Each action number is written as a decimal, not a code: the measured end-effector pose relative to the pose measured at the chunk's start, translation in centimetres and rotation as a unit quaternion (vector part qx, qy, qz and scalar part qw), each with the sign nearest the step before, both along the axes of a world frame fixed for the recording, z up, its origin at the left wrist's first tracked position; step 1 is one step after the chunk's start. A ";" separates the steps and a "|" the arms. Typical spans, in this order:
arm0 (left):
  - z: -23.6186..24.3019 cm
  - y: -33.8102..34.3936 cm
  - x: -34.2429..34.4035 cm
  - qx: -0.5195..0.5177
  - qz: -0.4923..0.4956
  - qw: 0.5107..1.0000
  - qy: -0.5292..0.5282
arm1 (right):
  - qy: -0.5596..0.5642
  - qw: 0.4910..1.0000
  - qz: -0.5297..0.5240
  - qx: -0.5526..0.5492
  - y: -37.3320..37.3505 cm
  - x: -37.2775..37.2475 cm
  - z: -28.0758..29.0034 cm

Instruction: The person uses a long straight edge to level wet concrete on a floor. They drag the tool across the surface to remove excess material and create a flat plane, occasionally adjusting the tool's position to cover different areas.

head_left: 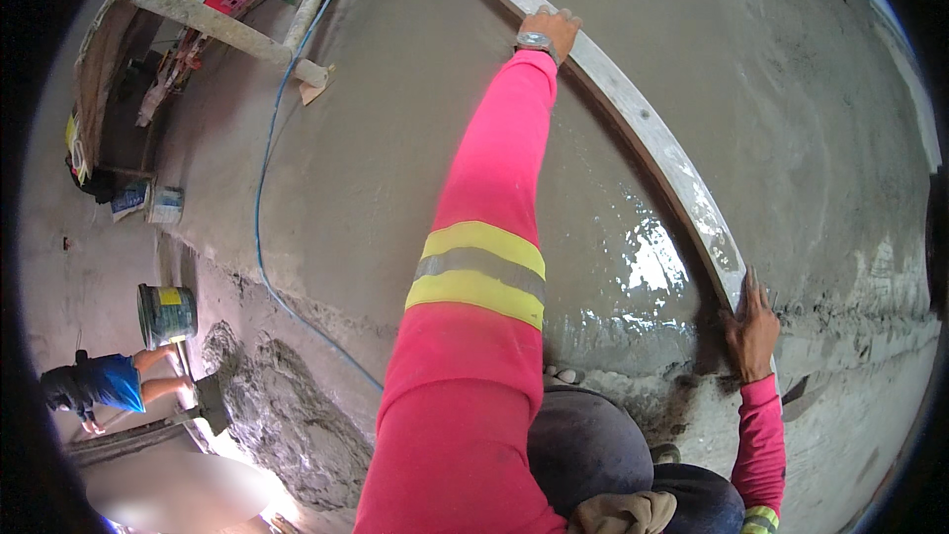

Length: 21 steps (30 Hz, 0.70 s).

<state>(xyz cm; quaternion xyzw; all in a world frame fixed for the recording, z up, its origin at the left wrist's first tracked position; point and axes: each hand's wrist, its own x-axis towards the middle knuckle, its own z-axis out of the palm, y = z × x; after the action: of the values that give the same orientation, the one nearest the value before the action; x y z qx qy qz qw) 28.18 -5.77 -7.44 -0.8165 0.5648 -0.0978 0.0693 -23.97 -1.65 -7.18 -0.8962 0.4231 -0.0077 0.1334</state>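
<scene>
A long, pale straightedge bar [643,119] lies across wet grey cement [415,59], curving in the fisheye view from the top centre to the lower right. My left hand [550,32], a metal watch at its wrist, grips the bar in its upper stretch with fingers over the far edge. My right hand [753,321] holds the bar near its lower end, fingers wrapped along it. Glossy wet patches show on the cement left of the bar. My knees [583,440] are bent at the bottom, beside a rough cement edge.
A blue hose [261,218] runs over the cement at left. A beam frame [217,25], clutter and pails [165,206] line the upper left. At lower left, another person [94,386] is near a dark bucket [163,316] and a rough mortar heap [282,405].
</scene>
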 end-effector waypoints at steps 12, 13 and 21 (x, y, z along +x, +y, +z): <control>0.8 1.4 -5.9 0.022 -0.032 0.999 0.010 | -0.031 0.997 0.006 0.065 0.0 -6.5 0.5; 0.9 1.6 -6.4 0.022 -0.035 0.999 0.011 | -0.042 0.997 0.018 0.055 0.1 -7.2 0.3; 1.0 2.9 -10.0 0.020 -0.048 0.999 0.000 | -0.044 0.998 0.011 0.043 1.3 -11.1 0.2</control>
<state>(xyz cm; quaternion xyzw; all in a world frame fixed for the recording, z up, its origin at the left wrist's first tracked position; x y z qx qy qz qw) 18.22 -2.84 -6.47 -0.7867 0.6055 -0.0896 0.0805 -35.10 -0.39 -6.98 -0.8930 0.4069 -0.0274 0.1904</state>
